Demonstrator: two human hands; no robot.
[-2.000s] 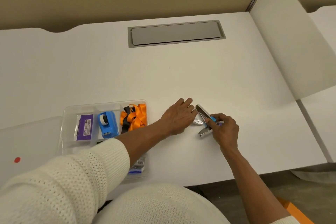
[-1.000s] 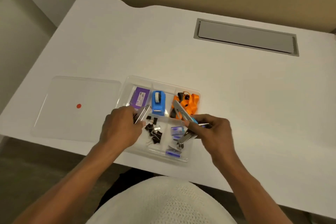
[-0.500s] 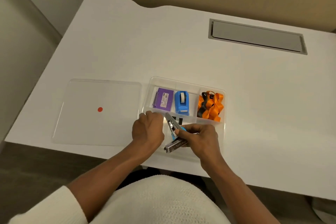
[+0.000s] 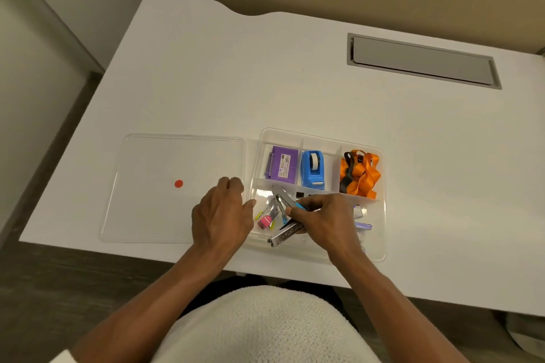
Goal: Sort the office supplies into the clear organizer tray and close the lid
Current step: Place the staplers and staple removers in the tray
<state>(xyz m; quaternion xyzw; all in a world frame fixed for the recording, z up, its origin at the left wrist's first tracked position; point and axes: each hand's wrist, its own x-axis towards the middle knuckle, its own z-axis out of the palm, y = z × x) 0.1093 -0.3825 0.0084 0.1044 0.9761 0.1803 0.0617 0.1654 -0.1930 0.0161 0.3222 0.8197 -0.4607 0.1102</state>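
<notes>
The clear organizer tray (image 4: pixel 380 233) sits at the desk's near edge. Its back row holds a purple box (image 4: pixel 283 166), a blue tape dispenser (image 4: pixel 313 169) and an orange lanyard (image 4: pixel 360 174). My right hand (image 4: pixel 323 222) grips an opened silver stapler (image 4: pixel 285 234) with a blue part, low over the tray's front left compartment. Small pink and yellow items (image 4: pixel 266 219) lie in that compartment. My left hand (image 4: pixel 222 215) rests at the tray's left rim, fingers loosely curled, holding nothing that shows. The clear lid (image 4: pixel 165 186), marked with a red dot, lies flat to the tray's left.
A grey cable hatch (image 4: pixel 423 60) is set into the white desk (image 4: pixel 236 82) at the back right. The desk's front edge runs just below the tray. A partition wall stands behind the desk, and floor shows on the left.
My left hand has drawn back left from the front compartment to the tray's rim, uncovering the small pink and yellow items. The stapler in my right hand has stayed over the tray's front.
</notes>
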